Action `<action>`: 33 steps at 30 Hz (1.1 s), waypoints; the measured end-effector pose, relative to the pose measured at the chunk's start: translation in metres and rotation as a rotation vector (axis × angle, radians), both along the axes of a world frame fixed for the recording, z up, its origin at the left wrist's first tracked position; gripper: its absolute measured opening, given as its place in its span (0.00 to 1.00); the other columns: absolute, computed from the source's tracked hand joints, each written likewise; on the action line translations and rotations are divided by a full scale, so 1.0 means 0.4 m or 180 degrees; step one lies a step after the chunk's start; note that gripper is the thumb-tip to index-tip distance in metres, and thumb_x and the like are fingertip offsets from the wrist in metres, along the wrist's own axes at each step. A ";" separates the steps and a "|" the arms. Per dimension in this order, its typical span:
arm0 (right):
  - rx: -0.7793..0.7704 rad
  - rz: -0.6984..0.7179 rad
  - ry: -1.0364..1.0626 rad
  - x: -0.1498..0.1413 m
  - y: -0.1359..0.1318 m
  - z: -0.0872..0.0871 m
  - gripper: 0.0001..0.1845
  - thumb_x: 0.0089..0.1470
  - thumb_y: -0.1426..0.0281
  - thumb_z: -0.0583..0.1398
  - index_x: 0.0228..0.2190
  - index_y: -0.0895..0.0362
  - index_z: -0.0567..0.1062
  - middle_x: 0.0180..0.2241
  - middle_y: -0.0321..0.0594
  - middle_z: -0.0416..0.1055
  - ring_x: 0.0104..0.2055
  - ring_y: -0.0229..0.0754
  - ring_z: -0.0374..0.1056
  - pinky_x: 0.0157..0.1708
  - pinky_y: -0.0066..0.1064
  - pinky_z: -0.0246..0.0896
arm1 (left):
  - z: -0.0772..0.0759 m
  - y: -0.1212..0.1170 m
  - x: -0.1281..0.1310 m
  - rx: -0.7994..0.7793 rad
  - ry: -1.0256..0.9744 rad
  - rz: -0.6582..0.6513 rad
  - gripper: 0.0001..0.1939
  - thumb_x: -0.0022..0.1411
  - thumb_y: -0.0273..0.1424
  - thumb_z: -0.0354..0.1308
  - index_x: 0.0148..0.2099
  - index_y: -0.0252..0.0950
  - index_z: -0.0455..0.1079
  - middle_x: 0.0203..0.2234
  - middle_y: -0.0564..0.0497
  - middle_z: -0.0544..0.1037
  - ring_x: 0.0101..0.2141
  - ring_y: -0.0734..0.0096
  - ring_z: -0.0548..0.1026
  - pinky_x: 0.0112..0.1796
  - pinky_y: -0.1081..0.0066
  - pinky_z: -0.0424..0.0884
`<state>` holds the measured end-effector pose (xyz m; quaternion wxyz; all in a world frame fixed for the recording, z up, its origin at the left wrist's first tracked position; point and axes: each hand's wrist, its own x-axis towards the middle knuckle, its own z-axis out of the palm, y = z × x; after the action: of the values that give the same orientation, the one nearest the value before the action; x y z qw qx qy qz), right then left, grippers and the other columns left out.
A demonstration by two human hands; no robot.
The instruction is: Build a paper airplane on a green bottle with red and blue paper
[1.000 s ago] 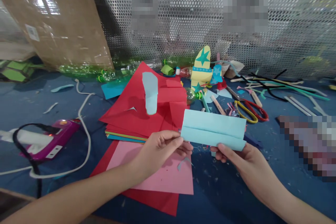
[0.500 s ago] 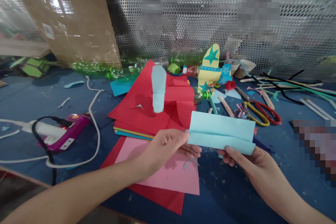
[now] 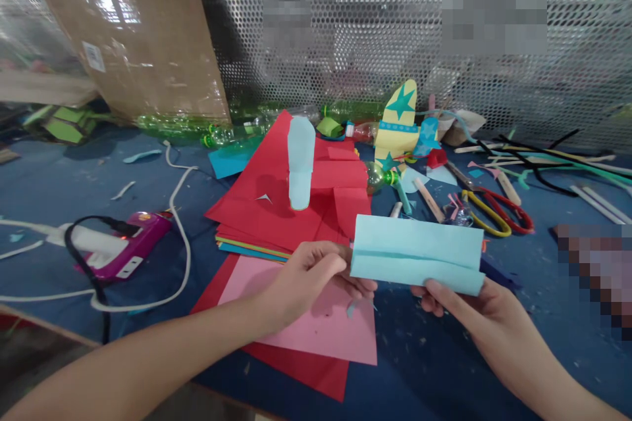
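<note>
A folded sheet of light blue paper (image 3: 419, 243), creased lengthwise, is held up in front of me. My right hand (image 3: 474, 309) pinches its lower right corner, thumb in front and fingers behind. At the left end, my left hand (image 3: 320, 273) is closed at the paper's edge, its fingers partly hidden behind the sheet and the thumb just beside it. Beyond my hands, a red paper-wrapped bottle (image 3: 340, 174) with a green cap lies on a stack of red paper (image 3: 247, 204). A light blue rounded paper piece (image 3: 301, 161) stands up from it.
Pink paper (image 3: 296, 322) lies under my left hand. Scissors (image 3: 494, 210), a cutter and paper scraps lie to the right. A yellow paper-covered piece with stars (image 3: 397, 125) stands behind. A purple power strip (image 3: 133, 247) with cables sits left, and cardboard (image 3: 133, 33) leans at the back.
My left thumb has drawn back slightly from the paper's left edge. The paper has shifted and tilted a little, still in my right hand. The view has moved slightly.
</note>
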<state>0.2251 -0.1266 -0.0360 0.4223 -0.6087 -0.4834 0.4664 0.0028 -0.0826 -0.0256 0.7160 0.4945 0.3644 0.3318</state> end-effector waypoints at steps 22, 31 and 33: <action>0.0291 0.0179 0.0121 -0.001 0.002 0.012 0.17 0.53 0.56 0.60 0.25 0.55 0.79 0.21 0.38 0.75 0.24 0.37 0.69 0.25 0.24 0.67 | -0.013 0.011 0.002 0.0226 0.0753 -0.0089 0.13 0.57 0.38 0.60 0.30 0.31 0.77 0.25 0.47 0.81 0.24 0.74 0.76 0.27 0.77 0.72; 0.0488 0.0335 -0.0090 0.003 0.002 0.009 0.16 0.57 0.59 0.57 0.26 0.53 0.79 0.24 0.37 0.76 0.26 0.37 0.71 0.28 0.22 0.67 | -0.022 0.014 -0.008 -0.0639 -0.0376 -0.0079 0.32 0.58 0.54 0.50 0.36 0.27 0.76 0.28 0.41 0.81 0.30 0.62 0.79 0.34 0.68 0.75; 0.0524 0.0337 -0.0084 0.004 0.003 0.008 0.15 0.56 0.59 0.58 0.26 0.53 0.78 0.23 0.37 0.76 0.26 0.37 0.71 0.28 0.21 0.68 | -0.021 0.015 -0.008 -0.0753 -0.0390 -0.0108 0.32 0.59 0.53 0.50 0.37 0.26 0.75 0.28 0.40 0.81 0.30 0.60 0.79 0.35 0.67 0.74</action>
<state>0.2266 -0.1252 -0.0328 0.4392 -0.5516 -0.5571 0.4387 -0.0002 -0.0768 -0.0339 0.7957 0.3914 0.3482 0.3039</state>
